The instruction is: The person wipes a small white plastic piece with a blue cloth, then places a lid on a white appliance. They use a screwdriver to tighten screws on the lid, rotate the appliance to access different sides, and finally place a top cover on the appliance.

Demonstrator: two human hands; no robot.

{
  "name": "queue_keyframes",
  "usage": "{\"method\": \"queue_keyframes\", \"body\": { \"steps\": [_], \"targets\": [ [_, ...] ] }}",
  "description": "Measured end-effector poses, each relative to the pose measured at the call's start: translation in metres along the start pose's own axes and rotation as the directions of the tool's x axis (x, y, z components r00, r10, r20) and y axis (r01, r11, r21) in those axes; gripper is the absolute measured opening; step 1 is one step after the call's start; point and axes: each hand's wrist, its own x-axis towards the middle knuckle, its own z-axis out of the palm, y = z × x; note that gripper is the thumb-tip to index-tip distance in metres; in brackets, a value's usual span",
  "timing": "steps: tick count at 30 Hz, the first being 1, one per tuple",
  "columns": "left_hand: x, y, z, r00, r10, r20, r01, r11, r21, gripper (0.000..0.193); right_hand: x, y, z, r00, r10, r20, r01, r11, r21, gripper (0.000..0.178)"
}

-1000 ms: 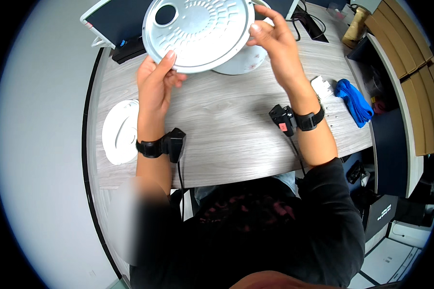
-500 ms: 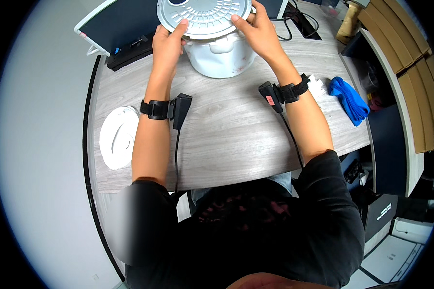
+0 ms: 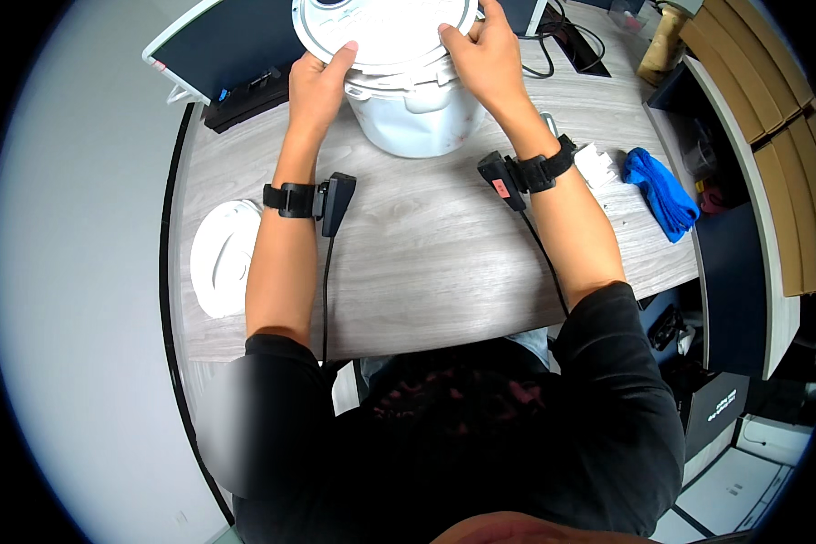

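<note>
At the far middle of the table stands a white rice cooker with faint reddish marks on its side. Over its top, a round, pale lid plate with a raised rim is tilted, its surface bright with glare. My left hand grips the plate's left edge, thumb on its face. On the opposite edge, my right hand is closed in the same way, fingers behind the rim. The upper part of the plate is cut off by the picture's edge. Whether it touches the cooker, I cannot tell.
A white oval cover lies beside my left forearm. To the right are small white pieces and a folded blue cloth. Black cables run at the back, and cardboard boxes stand on the right shelf.
The lid plate has tipped, so its ribbed grey face now looks white with glare. More of the cooker's upper rim shows beneath it. Both hands keep their hold.
</note>
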Motion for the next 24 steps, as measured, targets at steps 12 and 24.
{"method": "queue_keyframes", "body": {
  "steps": [12,24],
  "targets": [
    [-0.060,0.035,-0.007,0.998,-0.017,0.065,0.016,1.000,0.026,0.029,-0.048,-0.039,-0.044,0.996,0.023,0.087,-0.027,0.999,0.046,0.066],
    [-0.074,0.040,0.005,1.000,0.024,0.000,-0.023,0.984,-0.178,0.036,-0.041,-0.023,-0.057,0.994,0.102,0.051,-0.114,0.909,0.401,0.068]
  ]
}}
